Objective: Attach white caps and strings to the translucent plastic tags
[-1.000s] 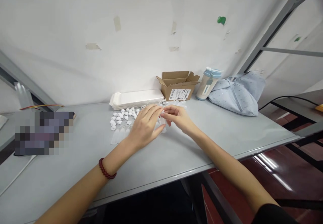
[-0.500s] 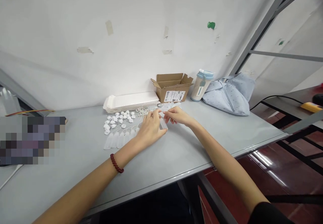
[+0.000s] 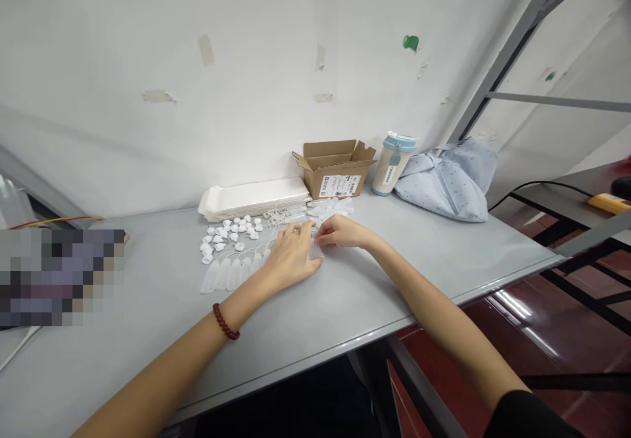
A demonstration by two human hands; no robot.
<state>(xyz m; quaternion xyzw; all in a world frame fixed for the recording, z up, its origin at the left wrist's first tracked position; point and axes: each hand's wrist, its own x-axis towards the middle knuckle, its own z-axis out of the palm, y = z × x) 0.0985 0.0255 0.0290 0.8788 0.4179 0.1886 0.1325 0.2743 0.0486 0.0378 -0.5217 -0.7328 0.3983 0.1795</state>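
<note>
A small clear bottle [image 3: 315, 251] is seen on the table [image 3: 162, 280], just between the hands, with its top partly hidden. The right hand [image 3: 342, 232] is closed to a narrow pinch at the bottle, but whether the bottle is gripped cannot be told. The left hand [image 3: 293, 257] is curved downward beside it, with the fingers [image 3: 298, 229] nearly shut; no held thing can be seen. Just beyond, more bottles [image 3: 224, 275] are laid in a row, white caps [image 3: 227, 232] are heaped, and cords [image 3: 276, 216] lie nearby, seemingly for easy reach. Farther back, white trays [image 3: 254, 198], a cardboard box [image 3: 335, 178], a tumbler [image 3: 394, 165] and a blue bag [image 3: 444, 181] are set against the wall [image 3: 197, 96].
</note>
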